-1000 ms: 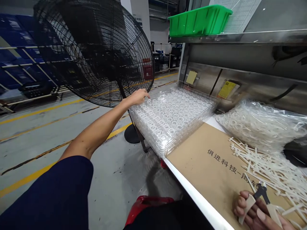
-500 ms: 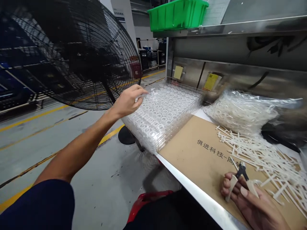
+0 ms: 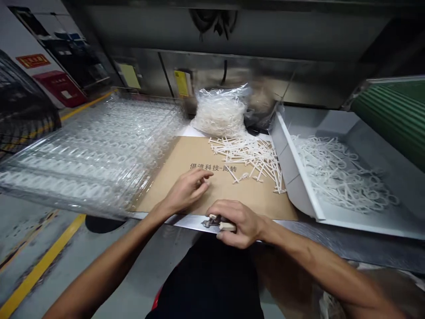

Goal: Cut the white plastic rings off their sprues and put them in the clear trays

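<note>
My right hand (image 3: 241, 219) is wrapped around a pair of nippers (image 3: 227, 226) with pale handles, whose jaws point left at the table's front edge. Beside it, my left hand (image 3: 187, 190) hovers above the cardboard sheet (image 3: 159, 186) with fingers loosely bent and thumb apart; I see nothing in it. Thin white plastic sprues (image 3: 254, 157) lie heaped on the cardboard's far right part. To the left stands a stack of clear plastic trays (image 3: 89, 153) with white ring parts in their pockets.
Behind the cardboard sits a clear bag (image 3: 219, 113) of white parts. A grey bin (image 3: 300, 179) on the right contains many looped white pieces (image 3: 345, 177). Beyond it is a green ribbed surface (image 3: 395, 115). A fan (image 3: 25, 102) stands at far left.
My view has turned right, bringing the grey bin into sight. My left hand has left the clear trays and come over the cardboard. The nippers, still in my right hand, now point left.
</note>
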The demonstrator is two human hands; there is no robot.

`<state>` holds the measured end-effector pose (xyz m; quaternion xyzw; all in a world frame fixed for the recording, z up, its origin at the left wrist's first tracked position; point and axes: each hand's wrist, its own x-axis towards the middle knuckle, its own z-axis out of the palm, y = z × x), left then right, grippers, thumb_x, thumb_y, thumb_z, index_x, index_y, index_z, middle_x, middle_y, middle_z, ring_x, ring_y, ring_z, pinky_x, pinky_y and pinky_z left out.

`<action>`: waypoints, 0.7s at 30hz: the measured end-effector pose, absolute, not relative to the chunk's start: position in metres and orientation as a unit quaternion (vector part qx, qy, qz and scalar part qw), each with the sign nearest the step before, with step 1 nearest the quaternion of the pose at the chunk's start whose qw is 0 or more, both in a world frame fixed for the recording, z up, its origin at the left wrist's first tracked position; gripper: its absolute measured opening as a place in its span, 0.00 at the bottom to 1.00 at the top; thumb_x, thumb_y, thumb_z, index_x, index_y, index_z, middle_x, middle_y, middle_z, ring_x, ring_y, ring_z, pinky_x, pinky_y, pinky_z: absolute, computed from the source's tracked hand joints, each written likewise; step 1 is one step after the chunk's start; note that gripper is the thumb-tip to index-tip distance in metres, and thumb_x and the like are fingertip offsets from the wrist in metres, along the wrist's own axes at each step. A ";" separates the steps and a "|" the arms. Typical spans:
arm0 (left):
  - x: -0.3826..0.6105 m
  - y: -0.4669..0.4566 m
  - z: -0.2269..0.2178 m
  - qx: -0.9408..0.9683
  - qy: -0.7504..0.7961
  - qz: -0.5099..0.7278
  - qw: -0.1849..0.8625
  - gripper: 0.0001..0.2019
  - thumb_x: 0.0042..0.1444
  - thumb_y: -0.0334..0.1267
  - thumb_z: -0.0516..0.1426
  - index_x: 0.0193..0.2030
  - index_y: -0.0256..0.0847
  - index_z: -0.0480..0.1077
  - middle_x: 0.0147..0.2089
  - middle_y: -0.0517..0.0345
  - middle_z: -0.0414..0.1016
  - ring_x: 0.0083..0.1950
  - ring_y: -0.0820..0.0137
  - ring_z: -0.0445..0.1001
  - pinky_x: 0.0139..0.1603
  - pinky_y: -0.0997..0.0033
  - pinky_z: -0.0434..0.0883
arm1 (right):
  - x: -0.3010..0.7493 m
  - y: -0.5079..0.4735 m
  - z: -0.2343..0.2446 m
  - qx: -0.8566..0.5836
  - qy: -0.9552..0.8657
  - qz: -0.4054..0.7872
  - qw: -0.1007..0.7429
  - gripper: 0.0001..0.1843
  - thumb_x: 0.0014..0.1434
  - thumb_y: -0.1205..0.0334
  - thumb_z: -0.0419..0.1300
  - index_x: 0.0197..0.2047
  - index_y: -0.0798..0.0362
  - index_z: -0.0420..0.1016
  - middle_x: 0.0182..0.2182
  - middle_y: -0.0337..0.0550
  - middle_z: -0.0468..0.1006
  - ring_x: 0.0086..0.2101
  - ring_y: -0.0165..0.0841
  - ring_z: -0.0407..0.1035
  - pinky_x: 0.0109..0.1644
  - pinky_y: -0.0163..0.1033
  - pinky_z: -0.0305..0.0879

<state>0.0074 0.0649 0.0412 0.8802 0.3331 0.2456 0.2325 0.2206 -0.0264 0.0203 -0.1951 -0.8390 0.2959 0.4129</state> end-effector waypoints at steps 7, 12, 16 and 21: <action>0.100 0.081 0.040 0.911 0.342 0.143 0.182 0.18 0.68 0.49 0.57 0.59 0.43 0.73 0.51 0.50 0.75 0.49 0.61 0.77 0.50 0.60 0.74 | 0.221 -0.030 0.020 -0.151 -0.823 0.242 0.492 0.21 0.61 0.61 0.59 0.55 0.60 0.70 0.39 0.54 0.80 0.37 0.40 0.75 0.43 0.44 0.76; 0.143 0.089 0.044 0.921 0.325 0.126 0.173 0.10 0.64 0.40 0.58 0.44 0.38 0.77 0.44 0.48 0.77 0.43 0.60 0.76 0.44 0.61 0.72 | 0.228 -0.028 0.027 -0.170 -0.806 0.232 0.518 0.22 0.63 0.61 0.58 0.58 0.59 0.67 0.42 0.54 0.79 0.41 0.40 0.75 0.47 0.46 0.76; 0.141 0.094 0.052 0.925 0.298 0.140 0.189 0.06 0.61 0.33 0.57 0.37 0.39 0.76 0.37 0.54 0.77 0.38 0.66 0.74 0.42 0.65 0.71 | 0.235 -0.028 0.035 -0.188 -0.791 0.231 0.535 0.21 0.64 0.61 0.57 0.59 0.58 0.67 0.45 0.55 0.79 0.44 0.42 0.76 0.50 0.48 0.75; 0.087 0.089 0.052 0.898 0.311 0.229 0.211 0.07 0.65 0.36 0.56 0.42 0.39 0.75 0.39 0.56 0.78 0.38 0.69 0.75 0.41 0.70 0.72 | 0.238 -0.029 0.041 -0.210 -0.764 0.238 0.562 0.20 0.63 0.61 0.59 0.57 0.57 0.70 0.44 0.54 0.79 0.44 0.42 0.76 0.50 0.48 0.75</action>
